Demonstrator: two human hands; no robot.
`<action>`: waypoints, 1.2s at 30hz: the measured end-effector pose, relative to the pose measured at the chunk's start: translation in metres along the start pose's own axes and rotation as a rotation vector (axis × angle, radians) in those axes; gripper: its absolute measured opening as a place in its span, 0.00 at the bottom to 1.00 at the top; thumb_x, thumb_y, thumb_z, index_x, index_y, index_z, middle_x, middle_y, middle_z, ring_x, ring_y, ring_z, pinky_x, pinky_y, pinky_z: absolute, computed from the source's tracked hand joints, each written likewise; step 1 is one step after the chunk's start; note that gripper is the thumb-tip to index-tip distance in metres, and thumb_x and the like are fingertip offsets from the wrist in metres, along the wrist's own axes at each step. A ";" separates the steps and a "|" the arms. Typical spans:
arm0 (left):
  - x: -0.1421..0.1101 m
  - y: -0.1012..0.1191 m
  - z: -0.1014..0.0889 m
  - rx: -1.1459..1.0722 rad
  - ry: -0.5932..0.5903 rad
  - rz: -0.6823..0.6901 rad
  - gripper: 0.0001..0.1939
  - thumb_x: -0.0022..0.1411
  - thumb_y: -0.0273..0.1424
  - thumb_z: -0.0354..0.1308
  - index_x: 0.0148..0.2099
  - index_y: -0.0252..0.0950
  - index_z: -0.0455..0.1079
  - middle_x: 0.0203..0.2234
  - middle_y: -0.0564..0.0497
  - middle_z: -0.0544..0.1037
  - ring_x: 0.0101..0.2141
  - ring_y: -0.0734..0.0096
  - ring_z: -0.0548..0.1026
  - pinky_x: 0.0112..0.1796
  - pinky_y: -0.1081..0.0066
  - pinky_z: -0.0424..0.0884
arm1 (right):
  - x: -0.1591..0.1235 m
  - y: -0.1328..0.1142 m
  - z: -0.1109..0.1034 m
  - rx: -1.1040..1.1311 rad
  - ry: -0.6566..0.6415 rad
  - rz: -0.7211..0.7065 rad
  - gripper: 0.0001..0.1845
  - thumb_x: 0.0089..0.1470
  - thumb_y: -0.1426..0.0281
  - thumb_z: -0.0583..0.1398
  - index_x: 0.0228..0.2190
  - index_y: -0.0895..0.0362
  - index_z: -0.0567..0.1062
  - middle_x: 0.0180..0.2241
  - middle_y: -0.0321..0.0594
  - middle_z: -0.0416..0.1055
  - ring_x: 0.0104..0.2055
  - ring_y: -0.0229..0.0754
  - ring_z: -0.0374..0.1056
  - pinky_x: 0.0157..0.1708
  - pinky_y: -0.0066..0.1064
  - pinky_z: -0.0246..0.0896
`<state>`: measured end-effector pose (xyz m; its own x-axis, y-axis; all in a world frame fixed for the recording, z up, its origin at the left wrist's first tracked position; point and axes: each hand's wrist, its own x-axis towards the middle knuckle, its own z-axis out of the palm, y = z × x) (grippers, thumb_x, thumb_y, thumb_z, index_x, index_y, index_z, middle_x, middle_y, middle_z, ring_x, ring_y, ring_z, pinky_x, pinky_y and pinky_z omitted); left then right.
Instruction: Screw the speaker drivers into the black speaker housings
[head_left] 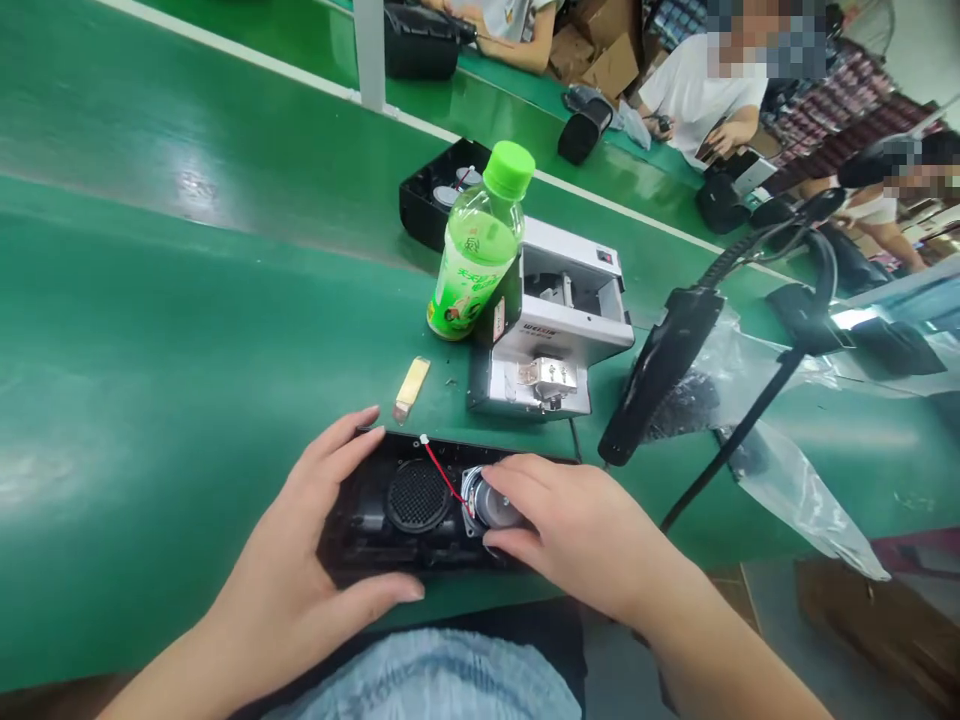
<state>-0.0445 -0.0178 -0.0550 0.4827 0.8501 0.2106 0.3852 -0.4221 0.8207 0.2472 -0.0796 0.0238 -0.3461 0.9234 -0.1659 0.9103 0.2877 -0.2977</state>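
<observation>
A black speaker housing (367,505) lies on the green bench in front of me, its hollow inside facing up. My left hand (319,530) grips its left end, fingers on the far edge and thumb along the near edge. Inside, a round mesh grille (418,496) shows on the left. Over the right side, my right hand (562,510) pinches a round silver speaker driver (496,505) between thumb and fingers. A red wire (441,468) runs from the driver to a small white plug at the far edge. Whether the driver is fully seated, I cannot tell.
Beyond the housing stand a green-capped drink bottle (480,250), a grey-white machine (562,320) and another black housing (420,205). A yellow-handled small tool (412,385) lies nearby. At right hangs a black power screwdriver (660,375) beside plastic bags (802,490). People work across the bench.
</observation>
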 end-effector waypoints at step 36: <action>0.004 -0.004 -0.004 0.084 -0.018 0.042 0.53 0.59 0.56 0.75 0.80 0.54 0.58 0.77 0.42 0.65 0.74 0.33 0.67 0.65 0.36 0.76 | -0.004 -0.007 -0.002 -0.254 0.002 -0.073 0.29 0.70 0.56 0.66 0.62 0.62 0.73 0.47 0.43 0.82 0.37 0.49 0.81 0.28 0.44 0.75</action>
<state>-0.0474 -0.0118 -0.0550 0.5135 0.8258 0.2333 0.4288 -0.4824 0.7638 0.2428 -0.0843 0.0284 -0.4129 0.8982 -0.1509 0.9108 0.4081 -0.0631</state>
